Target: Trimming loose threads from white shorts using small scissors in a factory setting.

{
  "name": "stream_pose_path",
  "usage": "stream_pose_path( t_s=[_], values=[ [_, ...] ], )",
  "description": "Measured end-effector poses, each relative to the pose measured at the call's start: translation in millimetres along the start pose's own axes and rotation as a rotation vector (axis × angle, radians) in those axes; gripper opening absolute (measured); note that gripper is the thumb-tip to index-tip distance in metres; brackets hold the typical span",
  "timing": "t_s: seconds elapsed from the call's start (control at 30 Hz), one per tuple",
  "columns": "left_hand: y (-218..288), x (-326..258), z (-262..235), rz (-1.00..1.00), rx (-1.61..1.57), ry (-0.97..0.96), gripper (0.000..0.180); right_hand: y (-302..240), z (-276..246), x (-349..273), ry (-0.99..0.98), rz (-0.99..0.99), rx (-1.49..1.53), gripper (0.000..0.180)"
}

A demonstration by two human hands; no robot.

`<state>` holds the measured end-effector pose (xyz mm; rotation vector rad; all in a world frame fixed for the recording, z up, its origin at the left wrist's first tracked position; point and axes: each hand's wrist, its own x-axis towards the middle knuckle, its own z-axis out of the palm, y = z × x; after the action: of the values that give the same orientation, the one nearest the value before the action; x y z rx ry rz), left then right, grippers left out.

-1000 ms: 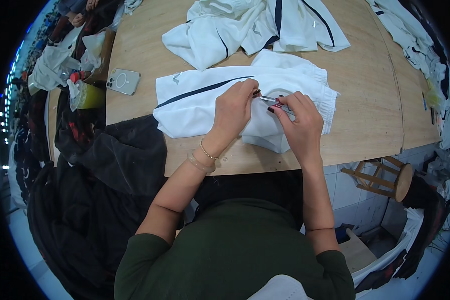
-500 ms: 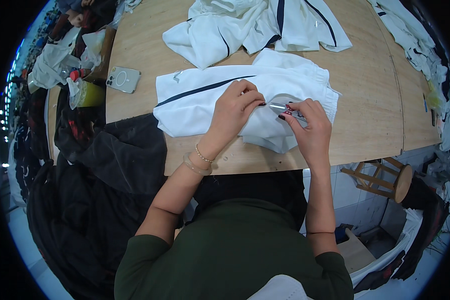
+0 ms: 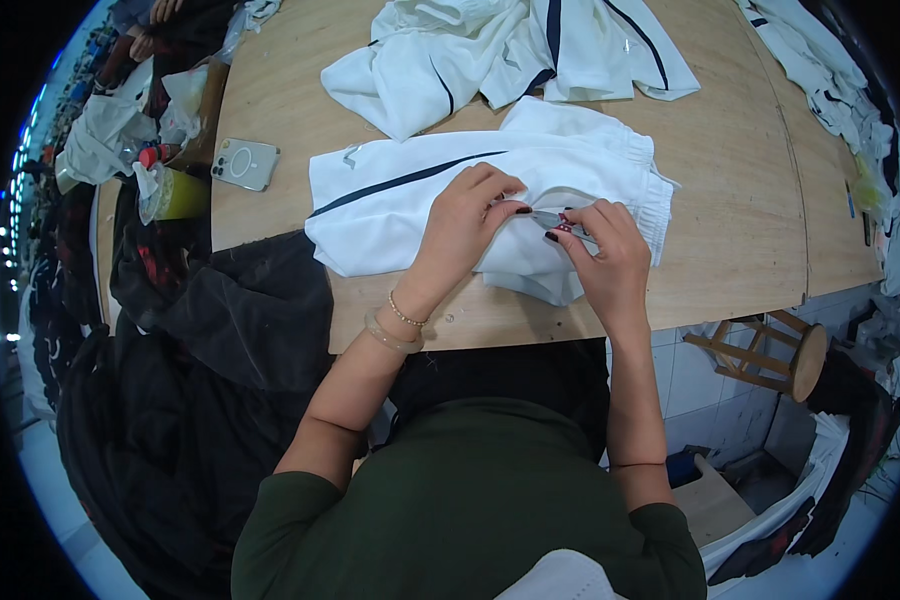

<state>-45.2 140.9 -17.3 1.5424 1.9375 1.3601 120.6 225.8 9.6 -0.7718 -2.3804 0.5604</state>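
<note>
A white garment with a dark stripe (image 3: 420,190) lies folded on the wooden table (image 3: 730,190) in front of me. My left hand (image 3: 467,218) pinches the white fabric near its middle. My right hand (image 3: 604,255) holds a small metal thread snipper (image 3: 555,222) with its tip at the fabric beside my left fingers. Both hands almost touch over the garment.
More white garments with dark stripes (image 3: 510,45) are piled at the table's far side. A phone (image 3: 244,163) lies at the left. Dark clothing (image 3: 220,340) hangs off the table's left edge. A wooden stool (image 3: 770,350) stands at the right below the table.
My right hand has shifted slightly right and toward me with the snipper. My left hand stays on the fabric.
</note>
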Motion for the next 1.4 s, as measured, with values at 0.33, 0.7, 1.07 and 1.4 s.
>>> stream_pose_path(
  t_s=[0.33,0.7,1.07,1.4],
  values=[
    [2,1,2,0.023,0.129,0.035,0.006,-6,7,5,0.057,-0.040,-0.008,0.016],
    [4,4,0,-0.007,0.161,0.024,0.008,-14,11,10,0.053,-0.054,-0.078,0.013],
    [-1,1,-2,-0.025,0.070,0.102,0.004,-13,15,12,0.062,-0.050,-0.027,0.014],
    [-1,-19,-15,0.062,0.219,0.018,0.014,-2,12,13,0.045,0.515,0.754,0.018]
  ],
)
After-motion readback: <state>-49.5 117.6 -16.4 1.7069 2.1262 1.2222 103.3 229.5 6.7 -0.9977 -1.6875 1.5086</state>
